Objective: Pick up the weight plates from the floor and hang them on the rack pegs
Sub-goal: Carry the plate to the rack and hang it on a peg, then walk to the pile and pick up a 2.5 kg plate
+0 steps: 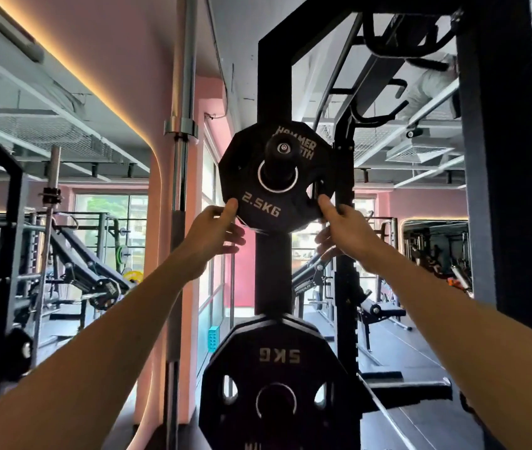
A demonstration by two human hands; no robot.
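Black twelve-sided rubber weight plate (276,177), lettered "2.5KG" and "HAMMER", hangs on the black round rack peg (282,157) of the black steel rack upright (272,76). Left hand (217,227) pinches the plate's edge at 8 o'clock; right hand (344,222) clamps it at 4 o'clock. Below, at 6 o'clock, a larger black plate (279,378) reads "5KG" upside down, on the same upright
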